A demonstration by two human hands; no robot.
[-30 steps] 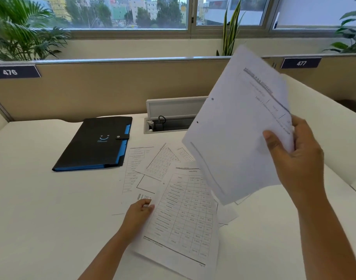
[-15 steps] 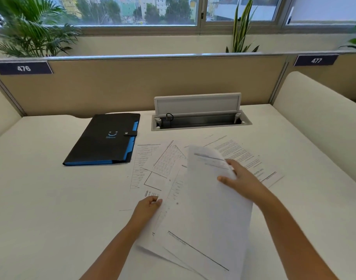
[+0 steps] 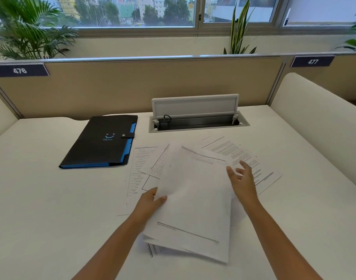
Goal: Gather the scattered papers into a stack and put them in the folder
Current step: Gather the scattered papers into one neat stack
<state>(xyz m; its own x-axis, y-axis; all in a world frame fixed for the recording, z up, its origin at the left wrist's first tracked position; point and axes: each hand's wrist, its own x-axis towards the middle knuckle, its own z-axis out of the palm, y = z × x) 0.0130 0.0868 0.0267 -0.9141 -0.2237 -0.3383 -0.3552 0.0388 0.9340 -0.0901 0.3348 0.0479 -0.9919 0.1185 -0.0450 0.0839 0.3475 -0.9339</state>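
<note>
The person is in the gathering step. A small stack of papers (image 3: 193, 199) sits in the middle of the white desk (image 3: 41, 199), right in front of the person. The top sheet is blurry and lies a bit crooked over the sheets under it.

The left hand (image 3: 150, 201) holds the left edge of the stack, with the thumb on top of the paper and the other fingers hidden under it. The right hand (image 3: 240, 178) is spread open, fingers apart, just at the right edge of the top sheet. It is not pinching anything. I cannot tell if it touches the sheet.

More papers are not in the stack yet. One printed page (image 3: 243, 156) lies flat past the right hand. A form sheet (image 3: 138, 168) and one more sheet peek out on the left side, partly under the stack.

The black folder (image 3: 104, 142) with blue edges lies closed on the desk, up and to the left, apart from the papers. Its snap looks shut.

Next, I think the loose pages need to be picked up and laid on the stack. Then the edges need to be tapped even. The folder must be opened before the stack can go in.
</note>
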